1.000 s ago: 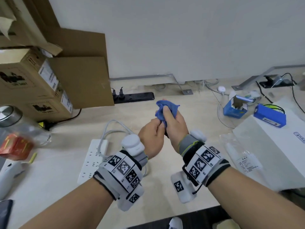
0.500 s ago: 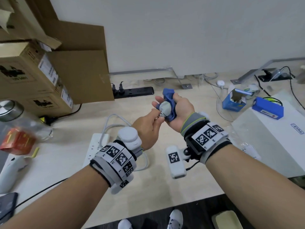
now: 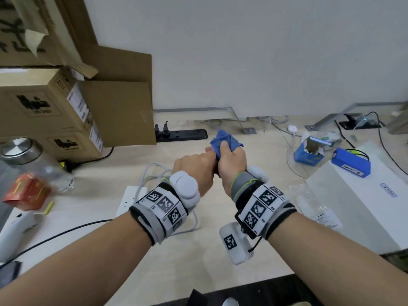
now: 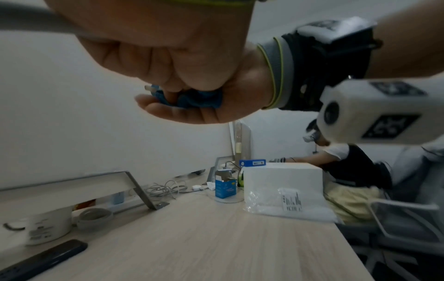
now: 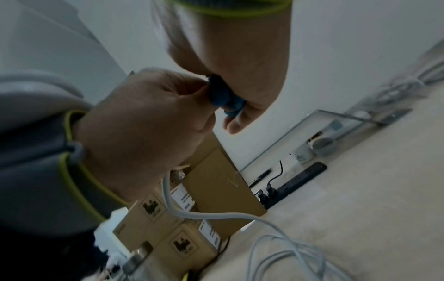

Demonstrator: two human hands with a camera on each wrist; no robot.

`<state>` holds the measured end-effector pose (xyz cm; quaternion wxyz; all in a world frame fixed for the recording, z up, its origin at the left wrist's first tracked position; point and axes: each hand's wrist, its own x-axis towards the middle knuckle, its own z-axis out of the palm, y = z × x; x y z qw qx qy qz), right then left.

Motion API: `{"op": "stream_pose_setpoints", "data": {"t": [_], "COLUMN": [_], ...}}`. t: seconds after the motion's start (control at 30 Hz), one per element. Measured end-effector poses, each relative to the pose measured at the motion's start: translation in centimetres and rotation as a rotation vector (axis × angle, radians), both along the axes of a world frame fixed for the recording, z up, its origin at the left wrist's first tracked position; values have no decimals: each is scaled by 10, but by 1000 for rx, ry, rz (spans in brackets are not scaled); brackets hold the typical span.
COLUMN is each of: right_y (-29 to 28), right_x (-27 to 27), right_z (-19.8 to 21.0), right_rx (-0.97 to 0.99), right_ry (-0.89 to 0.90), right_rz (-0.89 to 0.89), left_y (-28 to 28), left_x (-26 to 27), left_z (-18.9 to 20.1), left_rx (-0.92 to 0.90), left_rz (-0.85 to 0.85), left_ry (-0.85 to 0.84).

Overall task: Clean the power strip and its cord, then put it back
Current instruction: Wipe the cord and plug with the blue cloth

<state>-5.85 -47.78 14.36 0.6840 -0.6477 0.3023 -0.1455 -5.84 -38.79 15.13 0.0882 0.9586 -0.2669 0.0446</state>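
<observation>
The white power strip (image 3: 129, 195) lies on the desk, partly hidden behind my left wrist. Its grey-white cord (image 3: 152, 173) loops up from it to my left hand (image 3: 209, 151), which grips the plug end; the cord (image 5: 216, 214) hangs below that hand. My right hand (image 3: 229, 154) is closed round a blue cloth (image 3: 223, 138) wrapped over the plug, both hands raised above the desk and touching. One metal prong (image 4: 149, 87) pokes out of the blue cloth (image 4: 192, 100); the plug body is hidden.
Cardboard boxes (image 3: 44, 111) stand at the left, with a black power strip (image 3: 183, 134) along the wall. A lidded glass jar (image 3: 26, 160) stands at left. A white box (image 3: 364, 199) and blue boxes (image 3: 309, 153) stand at right. Another person (image 4: 348, 165) sits beyond the desk's right end.
Half a second ago my right palm faced up with the plug showing in the cloth. It has turned over and closed, hiding the plug. My left hand keeps its grip.
</observation>
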Motion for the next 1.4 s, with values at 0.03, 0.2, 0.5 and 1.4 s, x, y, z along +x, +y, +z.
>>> {"op": "stream_pose_setpoints", "data": {"t": [0.03, 0.2, 0.5, 1.4], "right_y": [-1, -3, -6, -22], "right_x": [2, 10, 9, -19], "right_z": [0, 11, 19, 35], "right_rx": [112, 400, 537, 342], "right_ry": [-6, 19, 82, -109], "right_rz": [-29, -120, -36, 124], "left_y": [-1, -1, 9, 17], "left_x": [-2, -2, 6, 19], "left_z": [0, 0, -1, 5], "left_rx": [9, 37, -93, -911], "left_rz": [-13, -78, 49, 193], "left_ry": [-13, -61, -6, 651]}}
